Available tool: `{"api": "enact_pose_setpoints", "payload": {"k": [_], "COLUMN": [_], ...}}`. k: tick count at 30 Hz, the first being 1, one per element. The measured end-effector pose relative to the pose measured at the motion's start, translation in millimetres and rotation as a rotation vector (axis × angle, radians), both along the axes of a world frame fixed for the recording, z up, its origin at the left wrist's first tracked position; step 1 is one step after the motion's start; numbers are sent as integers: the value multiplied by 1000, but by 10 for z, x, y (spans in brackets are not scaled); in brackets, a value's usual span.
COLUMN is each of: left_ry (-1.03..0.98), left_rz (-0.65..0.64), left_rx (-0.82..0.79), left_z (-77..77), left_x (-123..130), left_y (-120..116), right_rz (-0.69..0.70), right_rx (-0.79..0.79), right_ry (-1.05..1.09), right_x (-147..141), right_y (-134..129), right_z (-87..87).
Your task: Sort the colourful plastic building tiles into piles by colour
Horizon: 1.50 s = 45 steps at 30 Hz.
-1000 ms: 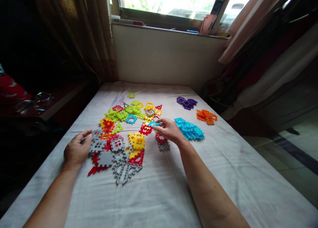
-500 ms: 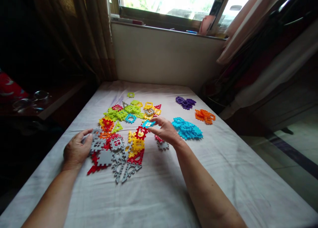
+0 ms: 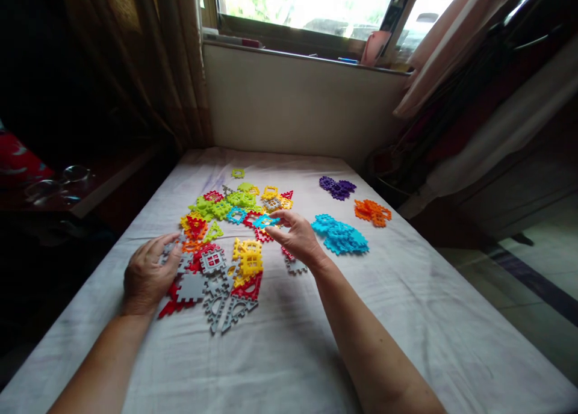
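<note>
My right hand pinches a blue interlocking tile between thumb and fingers. Beneath and beside that tile are red tiles. My left hand rests at the left edge of the mixed pile, fingers loosely bent and thumb apart, over grey tiles; its fingertips partly cover them. Close by lie a plain grey square tile, a grey window tile and yellow tiles. Green tiles and a blue frame tile sit farther back.
On the right of the white-sheeted surface are separate heaps of blue tiles, orange tiles and purple tiles. A lone green tile lies at the back. Curtains hang on the left; glasses rest beside them.
The red frame tile near the yellow tiles has shifted back, uncovering them. My right hand moved slightly left with the blue tile. My left hand slid right, farther over the grey tiles.
</note>
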<state>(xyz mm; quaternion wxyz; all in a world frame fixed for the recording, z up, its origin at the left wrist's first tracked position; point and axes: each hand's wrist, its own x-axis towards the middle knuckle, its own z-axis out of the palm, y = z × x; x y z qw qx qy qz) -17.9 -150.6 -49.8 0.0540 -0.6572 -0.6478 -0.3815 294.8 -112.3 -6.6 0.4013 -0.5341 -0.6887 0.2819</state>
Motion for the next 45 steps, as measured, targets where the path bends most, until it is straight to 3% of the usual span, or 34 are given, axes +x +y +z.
{"api": "enact_pose_setpoints", "payload": {"k": [4,7,10,14,16,24,29,36,38,41,45], "left_ry": [55,61,39,-6,-15,-50,-89,-191,-217,-243,-253], "left_rz": [-156,-169,-126,-57,-23,34,56,130,137,140,140], "left_rx": [40,47,43,8,-21,-67,-75,-153,-162,-152,-158], "left_z": [-52,-78,-70,-42,-35,-44,-52,-42,-46,-63,-84], "left_x": [125,115,52,1,-6,-30,-51,-84,-97,-110,-109], "left_y": [-11,0,8,10,9,3,19,37,44,55,65], "right_rz": [-21,-117,-329,-687,-790,-813,-722,-119,-15,49,84], "right_rx": [67,142,124,-64,-142,-285,-139,36,63,85,60], "right_ry": [-100,-208,-355,-498,-531,-587,-634,-733,-788,-849,-898], "right_x": [28,230,603,1128,1301,1424,1107,-137,-445,-745,-903], "right_y": [10,89,175,193,173,160,166,379,482,625,733], "right_z": [-18,-26,-32,-67,-110,-235,-61,-16,-31,-53,-103]}}
